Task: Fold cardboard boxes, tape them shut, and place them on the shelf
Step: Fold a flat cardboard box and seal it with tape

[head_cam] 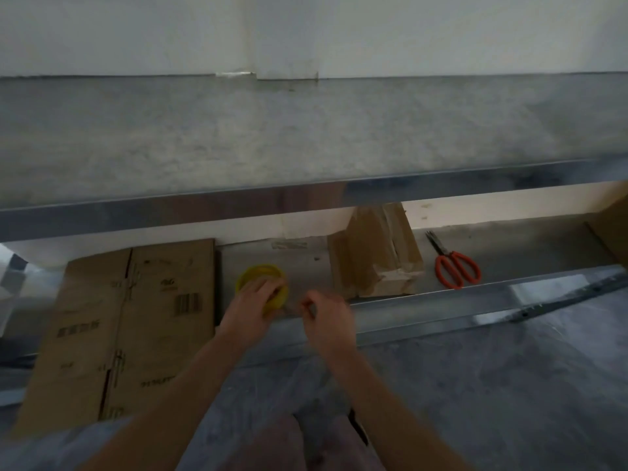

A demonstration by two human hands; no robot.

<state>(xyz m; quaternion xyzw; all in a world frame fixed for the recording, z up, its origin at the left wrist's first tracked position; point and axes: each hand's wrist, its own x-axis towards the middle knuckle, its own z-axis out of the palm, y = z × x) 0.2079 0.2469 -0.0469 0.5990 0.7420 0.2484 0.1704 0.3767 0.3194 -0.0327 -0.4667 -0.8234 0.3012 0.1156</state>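
Yellow tape roll (pixel 260 275) on counter (pixel 306 263), left grip (pixel 258 300) curled over it. Right grip (pixel 326 317) just beside, fingertips pinched together; tape end too blurred to tell. Flattened cardboard box (pixel 136 321) lies left of roll, long axis toward wall; left grip nearer.

Matt brown cardboard sheet (pixel 136 321); glossy yellow plastic tape roll (pixel 260 277); taped box (pixel 375 253) under shiny film; brushed metal shelf (pixel 306 137); scissors (pixel 455 261) with orange plastic handles.
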